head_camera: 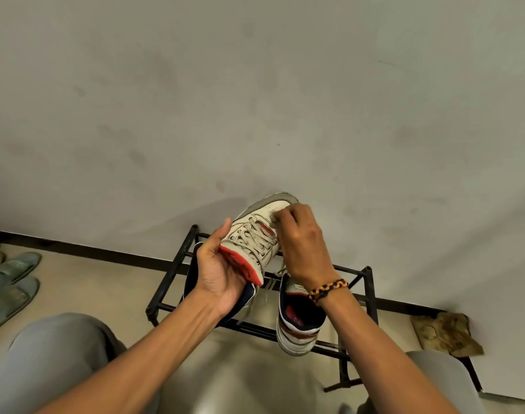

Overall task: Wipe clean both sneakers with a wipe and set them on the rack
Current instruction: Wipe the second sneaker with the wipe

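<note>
My left hand [218, 268] grips a white sneaker [255, 231] with beige laces and a red tongue lining, held up above the black metal rack [370, 297], toe pointing toward the wall. My right hand [300, 237] is curled over the sneaker's toe area, pressing a small pale wipe [275, 211] that is mostly hidden under the fingers. The second sneaker [298, 327], white with a navy and red lining, sits on the rack's top bars below my right wrist, heel toward me.
A grey wall stands close behind the rack. Green slippers [12, 282] lie on the floor at the left. A crumpled brown cloth [447, 331] lies on the floor at the right by the wall. My knees fill the bottom of the view.
</note>
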